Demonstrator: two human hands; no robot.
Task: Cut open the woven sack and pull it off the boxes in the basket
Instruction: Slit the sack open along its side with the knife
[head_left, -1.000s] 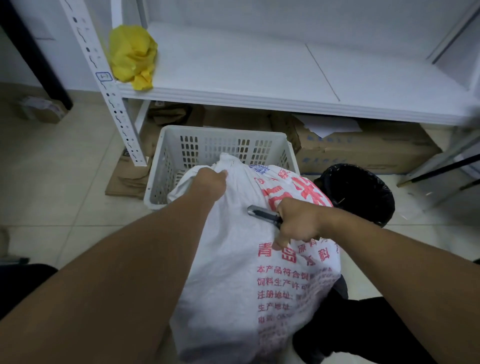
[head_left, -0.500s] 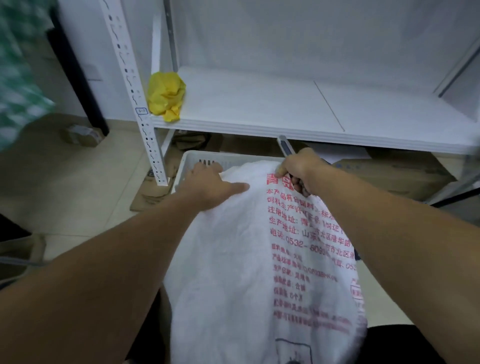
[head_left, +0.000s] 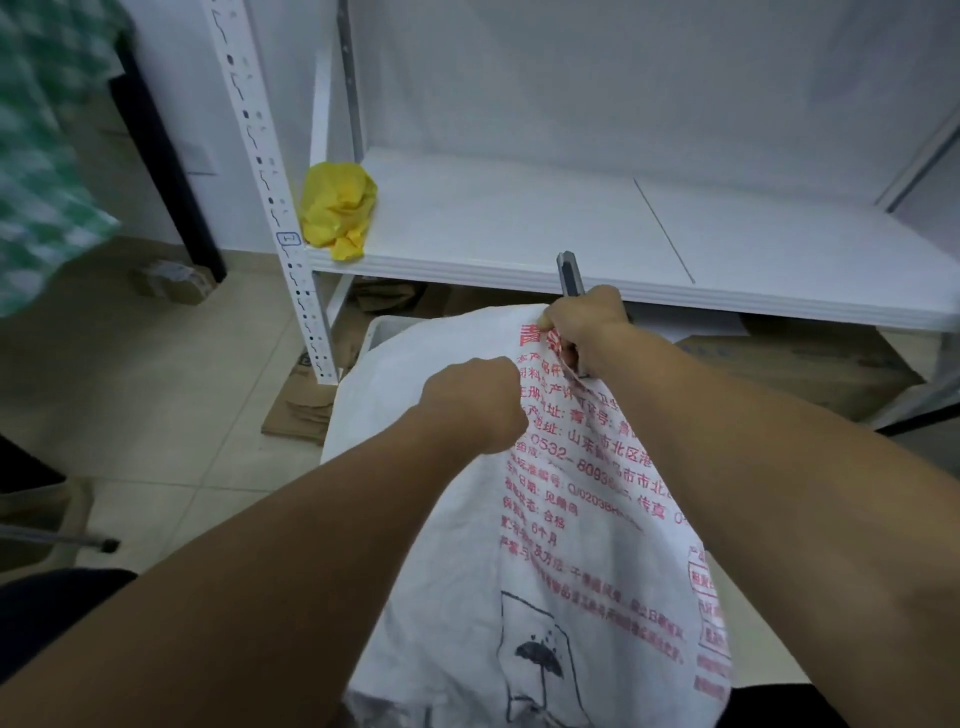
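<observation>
At the far left a white upright (head_left: 270, 208) carries the shelf (head_left: 519, 234), on whose left end a crumpled yellow bag (head_left: 337, 208) sits. Just right of the upright's foot, a corner of the white basket (head_left: 378, 328) shows; the rest is buried under the woven sack (head_left: 545, 545), which drapes from the basket towards the person. The boxes are hidden beneath it.

The left hand (head_left: 478, 405) is clenched into a fist, fingers curled tight round a bunch of the sack's cloth, near the left edge of the red print. Up and to the right, the right hand (head_left: 584, 325) sits at the sack's far top edge, fingers wrapped round a utility knife (head_left: 570, 273) whose end points up past the shelf lip. Its fingertips also seem to catch the sack's edge (how firmly I cannot tell).

The sack's long axis runs from that far edge straight back towards the body, so most of the cloth lies below and nearer than both fists. The left hand is the nearer one and holds the better bunch; the pull probably goes up and back along that axis. Cartons (head_left: 805, 364) lie under the shelf at right.
</observation>
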